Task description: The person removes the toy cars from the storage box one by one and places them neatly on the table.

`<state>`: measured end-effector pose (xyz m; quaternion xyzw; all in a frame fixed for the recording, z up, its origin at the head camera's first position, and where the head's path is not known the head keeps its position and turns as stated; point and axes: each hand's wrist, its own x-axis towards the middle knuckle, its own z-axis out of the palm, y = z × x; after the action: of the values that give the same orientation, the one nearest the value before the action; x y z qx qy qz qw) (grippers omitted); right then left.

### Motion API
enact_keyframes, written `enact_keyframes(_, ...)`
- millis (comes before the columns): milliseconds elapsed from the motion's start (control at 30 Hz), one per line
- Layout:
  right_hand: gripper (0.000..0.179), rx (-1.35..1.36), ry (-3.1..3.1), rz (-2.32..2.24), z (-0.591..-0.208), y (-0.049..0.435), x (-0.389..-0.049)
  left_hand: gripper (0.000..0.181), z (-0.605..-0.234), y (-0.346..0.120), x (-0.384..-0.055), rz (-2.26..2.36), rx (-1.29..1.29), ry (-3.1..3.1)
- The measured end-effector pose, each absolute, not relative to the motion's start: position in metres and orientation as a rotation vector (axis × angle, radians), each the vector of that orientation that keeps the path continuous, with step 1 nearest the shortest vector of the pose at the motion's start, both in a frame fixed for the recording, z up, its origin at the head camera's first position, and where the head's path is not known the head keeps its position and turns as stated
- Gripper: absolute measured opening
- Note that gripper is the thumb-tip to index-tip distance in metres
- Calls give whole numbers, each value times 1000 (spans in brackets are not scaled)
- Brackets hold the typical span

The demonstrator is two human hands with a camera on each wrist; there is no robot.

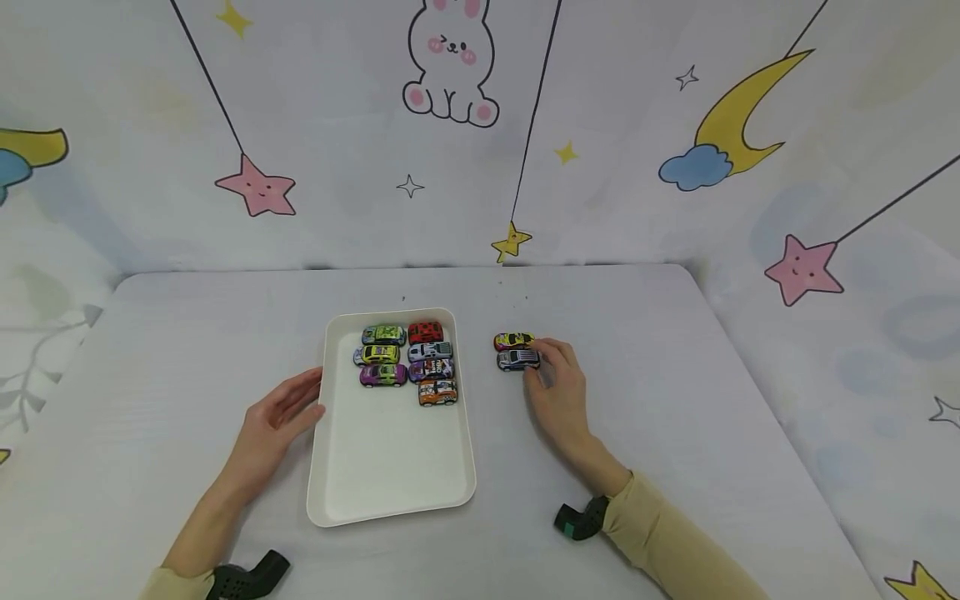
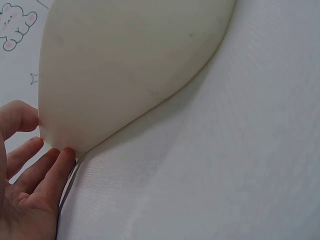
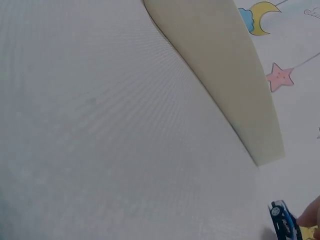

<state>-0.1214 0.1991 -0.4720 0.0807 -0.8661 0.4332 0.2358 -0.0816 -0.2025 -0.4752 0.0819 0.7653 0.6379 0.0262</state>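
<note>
The left hand [image 1: 272, 423], fingers loose, touches the left side of the white tray [image 1: 390, 458]; right of the tray, the right hand [image 1: 558, 392] touches a yellow car [image 1: 513, 340] and a blue-grey car [image 1: 517, 360], can't tell if gripping; seven cars [image 1: 383, 375] sit inside the tray

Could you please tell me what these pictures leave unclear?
Head view: fine markings on the toy cars, too small.
Left wrist view: inside of the white tray, hidden by its wall.
Right wrist view: most of the right hand, cut off by the right edge; the yellow toy car, partly covered by that hand.
</note>
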Motion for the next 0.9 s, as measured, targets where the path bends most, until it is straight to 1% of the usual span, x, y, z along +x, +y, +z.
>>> enact_keyframes(200,42,355,-2397,1193,-458,190,-117,52,-478,-203,-83,2003,269,2350)
enact_keyframes(467,35,626,-2534,1200,-438,167,-111,53,-476,-203,-82,1986,265,2348)
enact_keyframes(700,35,905,-2537,1091,-435,140,-105,52,-478,-204,-82,1987,274,2348)
enact_keyframes(900,36,1016,-2582,958,-437,125,-105,52,-478,-203,-82,1997,280,2347)
